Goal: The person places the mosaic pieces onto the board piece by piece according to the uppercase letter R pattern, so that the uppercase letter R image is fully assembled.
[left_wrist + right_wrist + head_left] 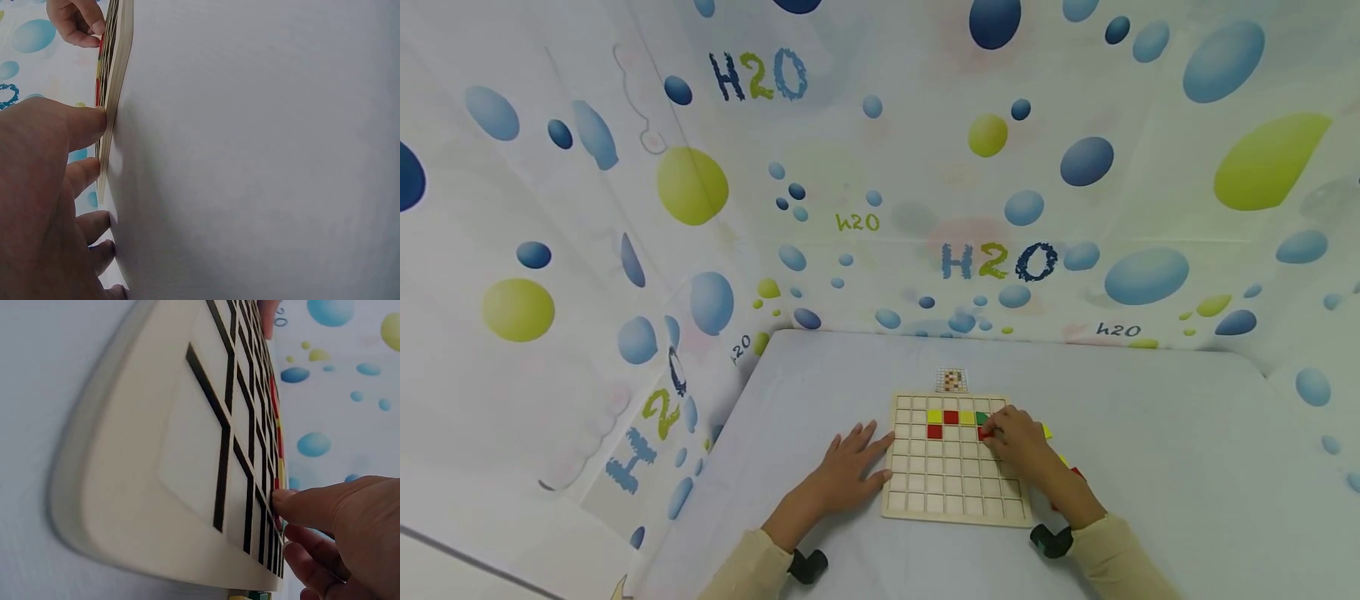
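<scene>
One red tile (pixel 982 433) lies on the pale wooden grid board (pixel 955 504), just below a green tile (pixel 982 418), with the right hand (pixel 1021 437) over it. The fingers of that hand are bent and drawn close to the thumb, nearly closed, pinching the red tile at the surface of the board. The left hand (pixel 847 471) lies flat beside the board, its fingers spread wide and with hold of nothing; the thumb and the index finger touch the board's left edge, and the other fingertips rest on the white counter (pixel 1150 417).

In the row with the green tile, from the left, come a yellow tile (pixel 935 416), another red tile (pixel 951 417) and a second yellow tile (pixel 967 417). A further red tile (pixel 934 432) sits directly below the leftmost yellow one. More loose tiles (pixel 1063 459), yellow and red among them, lie on the counter to the right of the board, partly hidden by the right forearm; their number cannot be told. A small printed card (pixel 952 380) lies just beyond the board's far edge. Behind the counter hangs a white covering (pixel 895 158) printed with blue and green spots.
</scene>
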### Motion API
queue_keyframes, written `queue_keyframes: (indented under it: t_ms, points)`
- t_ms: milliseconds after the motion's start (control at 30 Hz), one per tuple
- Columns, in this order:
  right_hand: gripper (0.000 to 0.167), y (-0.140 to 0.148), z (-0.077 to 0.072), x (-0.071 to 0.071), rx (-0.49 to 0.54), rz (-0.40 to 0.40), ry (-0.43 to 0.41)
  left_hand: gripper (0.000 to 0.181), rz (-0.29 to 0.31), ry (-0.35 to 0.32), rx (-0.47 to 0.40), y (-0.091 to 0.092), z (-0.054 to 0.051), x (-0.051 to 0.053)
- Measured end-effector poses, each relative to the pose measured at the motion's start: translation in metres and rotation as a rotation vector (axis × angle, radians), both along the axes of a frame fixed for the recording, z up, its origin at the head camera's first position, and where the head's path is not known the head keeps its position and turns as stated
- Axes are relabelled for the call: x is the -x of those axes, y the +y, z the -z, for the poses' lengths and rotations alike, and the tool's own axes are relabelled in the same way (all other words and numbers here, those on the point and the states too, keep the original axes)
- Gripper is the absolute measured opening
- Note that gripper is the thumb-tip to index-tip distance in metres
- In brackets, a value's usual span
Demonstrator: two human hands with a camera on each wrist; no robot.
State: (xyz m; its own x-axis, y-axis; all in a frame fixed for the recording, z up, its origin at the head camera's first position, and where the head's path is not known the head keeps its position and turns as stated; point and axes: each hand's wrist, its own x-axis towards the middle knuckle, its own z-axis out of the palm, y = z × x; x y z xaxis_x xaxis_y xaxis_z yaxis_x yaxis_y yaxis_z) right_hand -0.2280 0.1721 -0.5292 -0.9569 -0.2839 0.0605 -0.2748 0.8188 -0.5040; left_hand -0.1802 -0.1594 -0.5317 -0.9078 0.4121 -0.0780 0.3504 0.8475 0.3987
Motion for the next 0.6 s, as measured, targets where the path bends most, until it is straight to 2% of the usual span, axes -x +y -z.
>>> queue_keyframes:
  t_ms: [133,267,433,600]
  points:
    - [0.007,0.006,-0.006,-0.005,0.02,0.028,-0.038,0.063,0.0,-0.011,0.006,0.001,0.001,0.0]
    - [0.021,0.024,-0.009,-0.005,0.068,0.079,-0.085,0.063,0.002,-0.014,0.004,0.001,0.002,0.001]
    - [0.037,0.057,-0.007,0.003,0.071,0.163,-0.122,0.063,0.004,0.002,0.015,0.0,0.005,0.003]
    - [0.034,0.077,-0.005,0.008,0.061,0.189,-0.195,0.063,0.001,0.007,0.024,-0.001,0.008,0.005]
